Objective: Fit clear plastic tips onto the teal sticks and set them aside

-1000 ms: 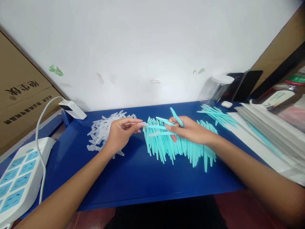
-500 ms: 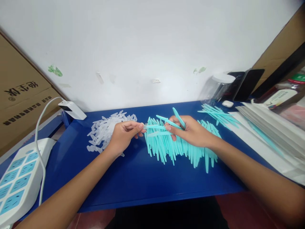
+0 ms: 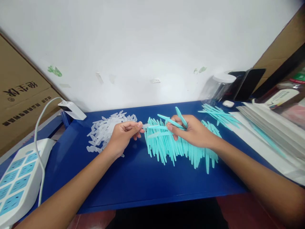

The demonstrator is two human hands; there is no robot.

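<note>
My left hand (image 3: 126, 135) pinches a small translucent plastic cap (image 3: 145, 126) between thumb and fingers. The cap meets the tip of a slim turquoise eyebrow razor (image 3: 156, 127); whether the tip sits inside it I cannot tell. My right hand (image 3: 187, 128) is closed around several of these razors, some pointing left and others sticking up between the fingers. Below that hand lies a wide pile of turquoise razors (image 3: 164, 148). Behind and left of my left hand is a heap of translucent caps (image 3: 102, 130), partly hidden by the hand.
A smaller bunch of razors (image 3: 218, 114) lies at the back right, beside white packets (image 3: 269, 133). Along the wall stand a clear jar (image 3: 220, 86) and a dark phone (image 3: 250, 84). A power strip (image 3: 26, 178) with a white cable lies left on the blue table (image 3: 143, 184).
My right hand has shifted slightly right with its razors, and less of the razor's tip overlaps the cap. My left hand has barely moved.
</note>
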